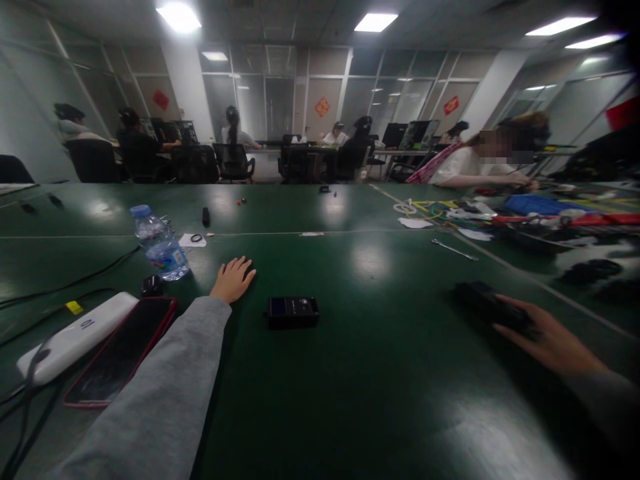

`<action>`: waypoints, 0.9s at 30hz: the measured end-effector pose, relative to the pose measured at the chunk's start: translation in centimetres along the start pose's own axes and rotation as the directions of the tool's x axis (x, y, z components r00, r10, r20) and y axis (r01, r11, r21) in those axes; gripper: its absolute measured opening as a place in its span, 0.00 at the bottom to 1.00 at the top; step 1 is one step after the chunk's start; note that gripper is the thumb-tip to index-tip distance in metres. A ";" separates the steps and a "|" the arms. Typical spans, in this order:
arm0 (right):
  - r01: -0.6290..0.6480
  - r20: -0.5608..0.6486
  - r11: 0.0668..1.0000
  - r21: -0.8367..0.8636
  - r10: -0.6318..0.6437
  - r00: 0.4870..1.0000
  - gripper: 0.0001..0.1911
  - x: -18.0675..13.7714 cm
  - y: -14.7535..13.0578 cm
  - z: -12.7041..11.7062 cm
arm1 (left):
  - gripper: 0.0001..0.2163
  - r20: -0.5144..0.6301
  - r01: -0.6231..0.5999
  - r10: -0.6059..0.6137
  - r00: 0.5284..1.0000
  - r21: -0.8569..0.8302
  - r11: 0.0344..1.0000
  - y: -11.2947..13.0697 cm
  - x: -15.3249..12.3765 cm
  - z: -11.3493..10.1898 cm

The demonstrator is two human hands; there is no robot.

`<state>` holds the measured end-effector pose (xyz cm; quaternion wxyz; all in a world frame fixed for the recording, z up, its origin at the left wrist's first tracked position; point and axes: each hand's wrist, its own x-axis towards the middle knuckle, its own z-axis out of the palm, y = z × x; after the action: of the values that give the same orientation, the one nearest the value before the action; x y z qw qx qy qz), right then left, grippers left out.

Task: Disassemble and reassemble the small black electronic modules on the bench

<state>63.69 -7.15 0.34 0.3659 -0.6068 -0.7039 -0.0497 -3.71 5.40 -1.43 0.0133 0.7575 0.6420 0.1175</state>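
Observation:
My left hand [233,280] lies flat on the green tabletop with its fingers apart and nothing in it. A small black box-shaped device [293,313] with a little screen sits on the table to its right, apart from it. Over at the right, my right hand [545,337] is wrapped round a dark elongated object [487,303]; motion blur hides what kind it is. I cannot tell whether this object touches the table.
Left of my arm are a water bottle [159,248], a white power bank [80,337] with cables and a red-edged phone [125,353]. A wrench [454,250] lies at the right. Beyond it are cables and tools, where another person [467,163] works.

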 end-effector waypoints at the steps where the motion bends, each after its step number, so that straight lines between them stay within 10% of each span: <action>1: 0.014 0.091 1.000 0.022 -0.016 0.996 0.40 1.2 -0.6 1.5 | 0.28 0.003 -0.001 0.001 1.000 -0.002 1.000 0.0 0.0 0.0; 13: 0.234 0.372 0.836 0.497 -0.448 0.813 0.30 11.6 -23.4 18.8 | 0.26 0.002 0.001 -0.001 1.000 0.015 1.000 0.4 -0.1 -0.5; 21: 0.127 0.339 0.810 0.573 -0.376 0.862 0.23 9.3 -31.3 16.5 | 0.27 -0.007 -0.002 0.002 1.000 0.006 1.000 0.4 -0.1 -0.4; 27: 0.238 0.514 0.758 0.607 -0.604 0.609 0.32 5.0 -32.9 13.7 | 0.27 -0.008 0.005 -0.005 1.000 0.013 1.000 0.3 0.0 -0.1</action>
<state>28.17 -4.50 5.55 0.1942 -0.2788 -0.9022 0.2658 -3.45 5.31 -1.27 0.0059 0.7555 0.6447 0.1162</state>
